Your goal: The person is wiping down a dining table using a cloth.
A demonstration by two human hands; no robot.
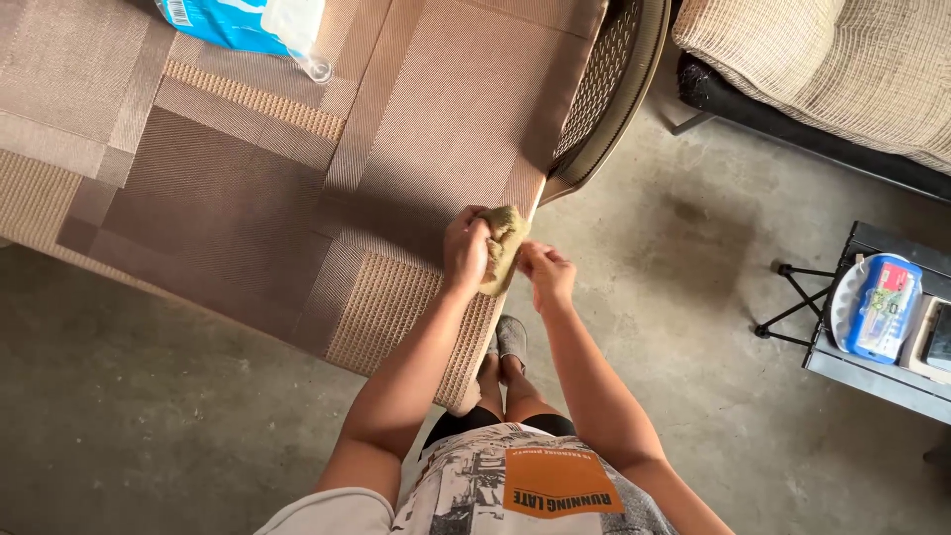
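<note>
A crumpled olive-tan cloth (507, 236) is pressed against the right edge of a brown woven patterned mat (297, 198). My left hand (466, 250) is closed around the cloth's left side. My right hand (548, 274) grips the cloth's lower right end, just off the mat's edge. Both hands meet at the mat's edge, above my feet.
The mat drapes over a wicker chair (614, 89). A blue-and-white plastic package (243, 22) lies on the mat at the top. A cushioned seat (842, 69) is at the upper right. A small dark table (872, 367) holds a white plate and a blue pack. Concrete floor (693, 347) surrounds.
</note>
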